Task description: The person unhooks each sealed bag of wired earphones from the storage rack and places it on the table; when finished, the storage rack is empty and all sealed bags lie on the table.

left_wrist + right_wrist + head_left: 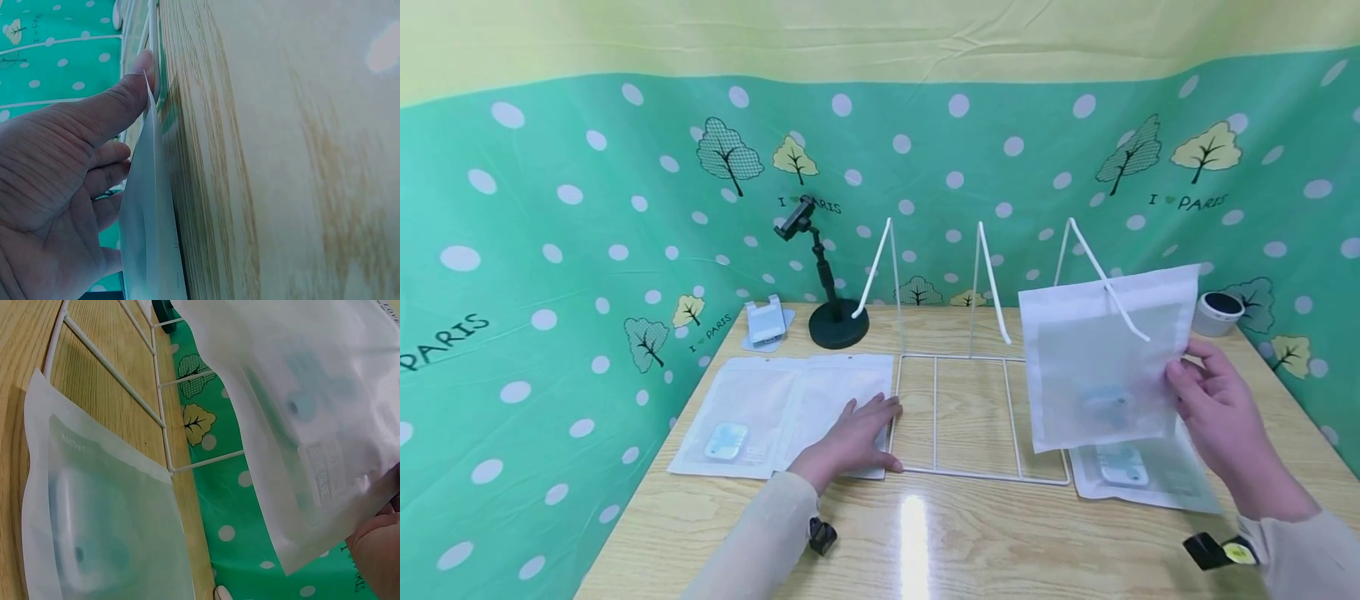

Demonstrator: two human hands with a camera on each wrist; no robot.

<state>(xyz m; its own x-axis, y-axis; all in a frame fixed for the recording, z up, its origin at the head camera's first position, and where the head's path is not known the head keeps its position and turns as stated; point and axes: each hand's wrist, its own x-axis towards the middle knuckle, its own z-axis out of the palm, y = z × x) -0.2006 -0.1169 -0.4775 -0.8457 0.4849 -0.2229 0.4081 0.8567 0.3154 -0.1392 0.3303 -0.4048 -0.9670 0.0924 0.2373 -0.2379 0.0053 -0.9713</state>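
My right hand pinches the right edge of a frosted white pouch, held upright at the right side of a white wire rack. One rack prong crosses in front of the pouch's upper part. Inside, a small pale-blue and white item shows blurred through the film. My left hand lies at the rack's left side, fingers spread over a flat pouch. In the left wrist view, its thumb touches the rack's wire beside the pouch edge.
Another pouch lies at the left, and one lies under the raised pouch. Two more rack prongs stick up mid-table. Behind stand a black stand, a light-blue holder and a white cylinder, before a green dotted curtain.
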